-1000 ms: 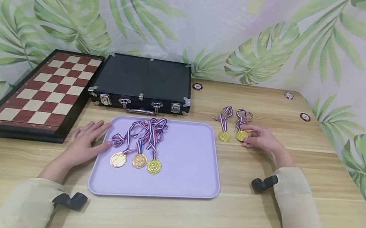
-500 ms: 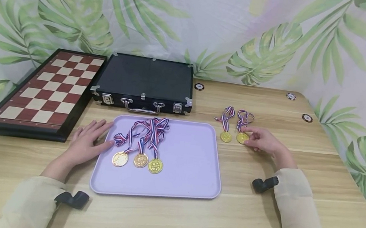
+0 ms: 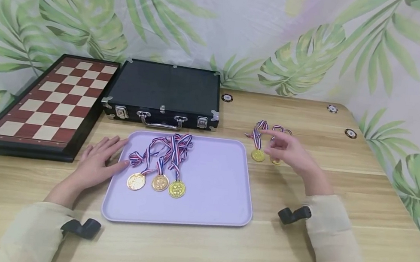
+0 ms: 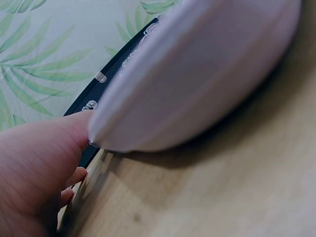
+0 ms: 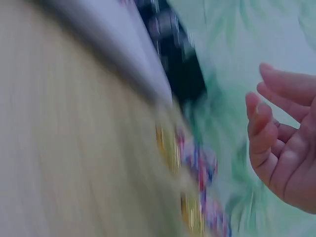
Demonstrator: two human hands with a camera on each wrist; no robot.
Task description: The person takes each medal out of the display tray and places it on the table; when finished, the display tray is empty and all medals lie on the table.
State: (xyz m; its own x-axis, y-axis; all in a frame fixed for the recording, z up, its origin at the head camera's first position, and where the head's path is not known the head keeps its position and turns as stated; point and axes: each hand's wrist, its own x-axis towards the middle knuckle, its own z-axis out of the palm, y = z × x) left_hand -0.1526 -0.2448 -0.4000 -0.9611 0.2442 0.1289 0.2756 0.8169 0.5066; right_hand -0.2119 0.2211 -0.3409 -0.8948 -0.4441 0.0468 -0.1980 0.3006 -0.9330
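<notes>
Right hand (image 3: 289,151) hovers with loose empty grip just above two medals (image 3: 258,155) lying on the worktop (image 3: 297,253) beside the tray (image 3: 219,184), while left hand (image 3: 99,161) rests flat, fingers straight, touching the tray's near-left edge, likely steadying it.

wooden table (image 3: 219,257), tray (image 3: 216,209), case (image 3: 167,91) (shut), chessboard (image 3: 54,100)

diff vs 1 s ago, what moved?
The right hand lifted off the right-hand medal on the table and now hovers over it, fingers loose, holding nothing. The left hand stays flat at the tray edge; the three medals in it have not moved.
</notes>
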